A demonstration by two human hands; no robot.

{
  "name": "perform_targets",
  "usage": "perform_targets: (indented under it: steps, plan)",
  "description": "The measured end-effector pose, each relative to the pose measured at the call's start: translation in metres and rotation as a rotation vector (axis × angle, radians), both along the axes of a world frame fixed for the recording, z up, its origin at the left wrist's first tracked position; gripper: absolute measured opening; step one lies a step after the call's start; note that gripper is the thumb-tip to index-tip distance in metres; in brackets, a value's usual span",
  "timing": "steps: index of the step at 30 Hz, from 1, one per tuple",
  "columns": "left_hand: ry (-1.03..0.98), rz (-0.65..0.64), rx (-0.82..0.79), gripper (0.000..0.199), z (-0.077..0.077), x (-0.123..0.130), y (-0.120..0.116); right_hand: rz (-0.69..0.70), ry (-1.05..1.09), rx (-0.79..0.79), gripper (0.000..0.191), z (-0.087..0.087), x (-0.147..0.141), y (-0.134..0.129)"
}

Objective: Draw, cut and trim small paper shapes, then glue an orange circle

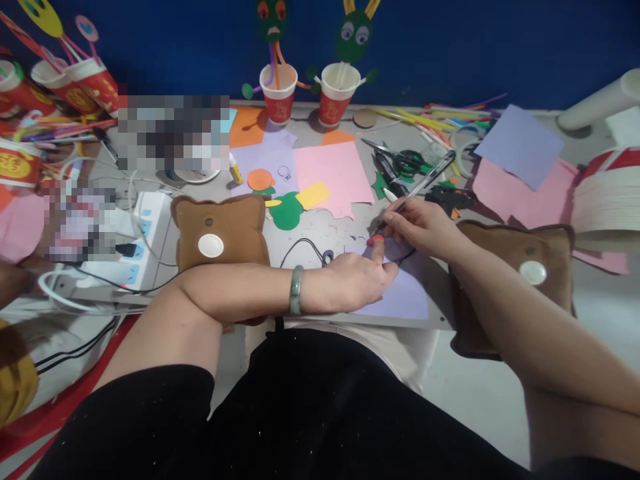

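Observation:
My right hand [423, 223] is closed around a pen [430, 177] with a clear barrel, its tip slanting down to the left. Close to that tip, a small red piece [375, 240] lies at the top of a purple paper sheet [400, 300]. The index fingertip of my left hand [355, 283] presses on or beside the red piece; its other fingers rest over the paper, partly hidden. A green bangle [296, 290] circles my left wrist. The pen tip's exact contact point is too small to make out.
Brown cushions [235, 230] lie under my left forearm and under my right one. Scissors [410, 160] and markers sit behind my right hand. Red paper cups [279, 100] with green paper heads stand at the back. A power strip [150, 233] is at left.

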State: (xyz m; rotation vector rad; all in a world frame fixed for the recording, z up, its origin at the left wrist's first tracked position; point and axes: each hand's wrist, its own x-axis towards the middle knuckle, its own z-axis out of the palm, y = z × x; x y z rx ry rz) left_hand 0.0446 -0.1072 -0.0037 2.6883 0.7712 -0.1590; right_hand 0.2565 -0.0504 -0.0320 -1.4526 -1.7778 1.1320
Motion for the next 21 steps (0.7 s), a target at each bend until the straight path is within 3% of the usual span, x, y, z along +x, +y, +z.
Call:
perform_targets:
  steps: [8, 12, 21]
  plan:
    - [-0.005, 0.002, -0.008, 0.053, -0.005, 0.001, 0.000, -0.118, -0.031, 0.021, 0.031, 0.002, 0.002, -0.018]
    - [0.005, 0.019, 0.009, 0.046, -0.005, 0.000, 0.001, -0.205, -0.034, 0.048, 0.037, 0.001, -0.001, -0.030]
    - [-0.018, -0.020, -0.152, 0.043, 0.023, -0.014, 0.024, -0.267, -0.089, 0.264, 0.032, -0.004, -0.009, -0.061]
